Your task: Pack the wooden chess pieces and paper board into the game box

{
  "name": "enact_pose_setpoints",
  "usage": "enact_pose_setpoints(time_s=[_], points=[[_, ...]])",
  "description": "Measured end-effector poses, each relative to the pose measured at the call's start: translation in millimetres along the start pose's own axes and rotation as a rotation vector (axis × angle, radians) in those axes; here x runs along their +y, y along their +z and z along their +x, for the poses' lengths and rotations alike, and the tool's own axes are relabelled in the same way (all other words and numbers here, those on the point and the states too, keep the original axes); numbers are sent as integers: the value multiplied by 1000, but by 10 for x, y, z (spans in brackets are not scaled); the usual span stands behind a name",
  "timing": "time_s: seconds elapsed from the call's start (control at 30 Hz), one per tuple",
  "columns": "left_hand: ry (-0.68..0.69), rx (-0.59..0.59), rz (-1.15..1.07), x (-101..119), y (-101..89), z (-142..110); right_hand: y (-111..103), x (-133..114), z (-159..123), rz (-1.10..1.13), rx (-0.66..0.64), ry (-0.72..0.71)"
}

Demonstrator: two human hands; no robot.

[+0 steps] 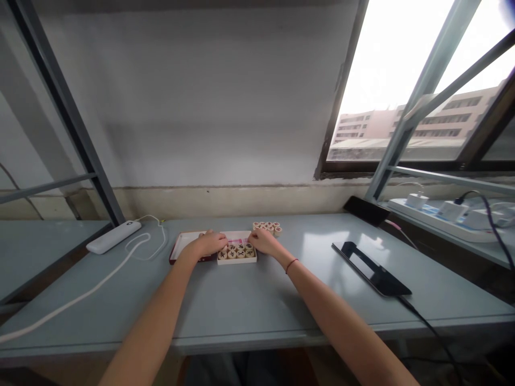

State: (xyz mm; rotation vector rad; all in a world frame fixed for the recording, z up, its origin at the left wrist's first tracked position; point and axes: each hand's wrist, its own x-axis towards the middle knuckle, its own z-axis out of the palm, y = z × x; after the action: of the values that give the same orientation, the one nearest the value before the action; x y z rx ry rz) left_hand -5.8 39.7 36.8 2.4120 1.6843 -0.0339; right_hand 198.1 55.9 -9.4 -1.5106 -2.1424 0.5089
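A shallow white box [236, 261] on the desk holds rows of round Chinese chess pieces [240, 254] with dark characters. Behind these rows, inside the box, lies a clear or white sheet with pink marks [238, 241]. My left hand [210, 244] is at the box's left side, fingers bent inward near the sheet's left end. At the right rear side is my right hand [262, 241], its fingers pinched together near the sheet's other end. What the fingertips hold is too small to make out. The dark red box lid [184, 241], white inside, lies partly under my left hand.
More chess pieces [270, 227] stand grouped behind my right hand. A white power bank [113, 237] with a cable lies left. A black tablet-like device [372, 271] lies right, near a dark object [365, 210] and a power strip [438, 217]. The wall bounds the desk's back.
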Motion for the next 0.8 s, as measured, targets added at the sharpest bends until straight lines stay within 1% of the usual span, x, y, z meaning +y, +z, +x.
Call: enact_pose_setpoints(time_s=[0.17, 0.27, 0.33, 0.37, 0.43, 0.5, 0.57, 0.63, 0.7, 0.8], points=[[31, 3, -57, 14, -40, -77, -10, -22, -14, 9, -5, 13], [69, -6, -62, -22, -46, -91, -26, 11, 8, 104, -33, 49], [89, 4, -85, -60, -45, -73, -51, 26, 19, 187, -29, 67], [97, 29, -109, -76, -43, -59, -67, 23, 19, 219, -12, 57], [128, 120, -194, -83, -35, -27, -98, -13, 6, 279, 11, -15], [197, 222, -325, -48, -14, 2, -118, -81, -19, 374, -24, -106], [274, 290, -468, 21, 26, 28, -124, -159, -45, 507, -71, -146], [293, 329, -561, 96, 81, 56, -129, -215, -62, 612, -68, -118], [287, 356, -611, 147, 138, 90, -152, -231, -68, 650, -51, -71], [231, 433, -654, 152, 198, 140, -232, -159, -55, 577, -27, -16]])
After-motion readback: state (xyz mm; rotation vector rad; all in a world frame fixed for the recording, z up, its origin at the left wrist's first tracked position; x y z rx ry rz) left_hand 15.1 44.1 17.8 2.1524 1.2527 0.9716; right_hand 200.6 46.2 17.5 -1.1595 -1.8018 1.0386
